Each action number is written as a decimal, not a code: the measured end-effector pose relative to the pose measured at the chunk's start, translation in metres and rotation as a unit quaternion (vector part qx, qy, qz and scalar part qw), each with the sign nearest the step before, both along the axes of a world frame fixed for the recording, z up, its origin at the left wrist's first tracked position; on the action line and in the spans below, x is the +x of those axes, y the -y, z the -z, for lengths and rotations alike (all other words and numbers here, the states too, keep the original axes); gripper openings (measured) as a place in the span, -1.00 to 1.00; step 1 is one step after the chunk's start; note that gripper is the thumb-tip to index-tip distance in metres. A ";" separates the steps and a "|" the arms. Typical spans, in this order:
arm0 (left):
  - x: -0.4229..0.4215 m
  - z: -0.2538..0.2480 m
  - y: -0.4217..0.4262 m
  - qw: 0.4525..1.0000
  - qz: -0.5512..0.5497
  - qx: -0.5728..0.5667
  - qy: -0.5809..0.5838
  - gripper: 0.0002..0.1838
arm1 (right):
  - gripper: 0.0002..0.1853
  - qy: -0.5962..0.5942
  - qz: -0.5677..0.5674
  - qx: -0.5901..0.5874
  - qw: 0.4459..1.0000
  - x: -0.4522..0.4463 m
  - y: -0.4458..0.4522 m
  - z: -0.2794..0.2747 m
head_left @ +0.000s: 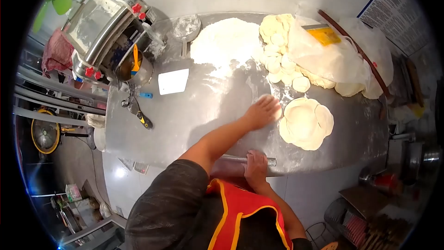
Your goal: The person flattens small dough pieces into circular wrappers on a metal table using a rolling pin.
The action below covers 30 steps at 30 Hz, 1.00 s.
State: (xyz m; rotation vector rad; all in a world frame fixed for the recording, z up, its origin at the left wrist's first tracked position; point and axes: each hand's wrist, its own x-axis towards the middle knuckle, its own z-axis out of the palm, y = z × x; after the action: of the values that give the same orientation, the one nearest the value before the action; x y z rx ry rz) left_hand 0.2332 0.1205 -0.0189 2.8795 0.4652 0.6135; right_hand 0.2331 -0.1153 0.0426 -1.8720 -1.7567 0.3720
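My left hand [264, 110] lies flat on the steel table with its fingers stretched out, slightly blurred. A pale edge that looks like dough shows beside its fingers; what is under the palm is hidden. At the table's near edge my right hand [256, 168] is wrapped round a grey rolling pin [272, 161], which lies crosswise in front of the red apron. Right of my left hand sits a stack of flat dough rounds [306, 123], overlapping in a flower shape. Several small dough pieces [287, 63] are heaped behind it, with one round piece [301, 84] at the front.
A flour pile [226, 39] spreads at the back beside a metal scoop [187, 27]. Plastic sheeting [323, 55] covers more dough, with a yellow scraper [325, 36] and a long wooden stick [354, 48]. Leftward are a white card [173, 81], a metal pot [144, 71] and a rolling machine [99, 28].
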 end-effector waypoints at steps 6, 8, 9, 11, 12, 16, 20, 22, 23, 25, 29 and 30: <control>-0.081 -0.021 -0.058 0.973 -0.195 0.001 -0.122 -0.42 | -0.65 -0.003 -0.078 -0.001 0.997 0.023 -0.011 0.008; -0.123 -0.035 -0.039 0.963 -0.238 -0.070 -0.108 -0.40 | -0.64 0.000 -0.124 -0.003 0.992 0.042 -0.023 0.008; -0.141 -0.042 -0.020 0.955 -0.258 -0.107 -0.103 -0.39 | -0.62 0.013 -0.139 -0.008 0.990 0.050 -0.026 0.006; -0.165 -0.045 0.028 0.945 -0.288 -0.117 -0.097 -0.38 | -0.58 0.034 -0.158 -0.012 0.987 0.039 -0.033 -0.003; -0.173 -0.047 0.051 0.941 -0.301 -0.124 -0.094 -0.37 | -0.55 0.044 -0.162 -0.010 0.986 0.032 -0.038 -0.013; -0.185 -0.050 0.117 0.932 -0.266 -0.240 -0.049 -0.38 | -0.43 0.097 -0.059 -0.028 0.993 -0.017 -0.061 -0.005; -0.197 -0.063 0.088 0.895 -0.333 -0.289 0.073 -0.58 | -0.39 0.186 -0.028 -0.027 0.982 -0.034 -0.133 0.004; -0.201 -0.068 0.054 0.896 -0.352 -0.267 0.043 -0.59 | -0.41 0.191 -0.024 -0.005 0.981 -0.039 -0.179 0.008; -0.198 -0.071 0.040 0.890 -0.351 -0.291 0.023 -0.62 | -0.43 0.177 -0.024 -0.001 0.984 -0.039 -0.203 0.012; -0.196 -0.073 0.026 0.873 -0.344 -0.344 -0.024 -0.67 | -0.45 0.134 -0.041 -0.009 0.990 -0.042 -0.209 0.009; -0.214 -0.055 0.031 0.855 -0.361 -0.369 -0.053 -0.75 | -0.43 0.129 -0.123 -0.011 0.984 -0.036 -0.120 -0.015; -0.226 -0.054 0.043 0.841 -0.378 -0.388 -0.015 -0.75 | -0.41 0.109 -0.142 -0.054 0.982 -0.031 -0.086 -0.020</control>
State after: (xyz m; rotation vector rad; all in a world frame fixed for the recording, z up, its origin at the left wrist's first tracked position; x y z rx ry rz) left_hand 0.0069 0.0771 0.0347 1.8626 1.4826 0.3290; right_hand 0.2023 -0.0292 0.0628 -1.7918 -2.2027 0.3866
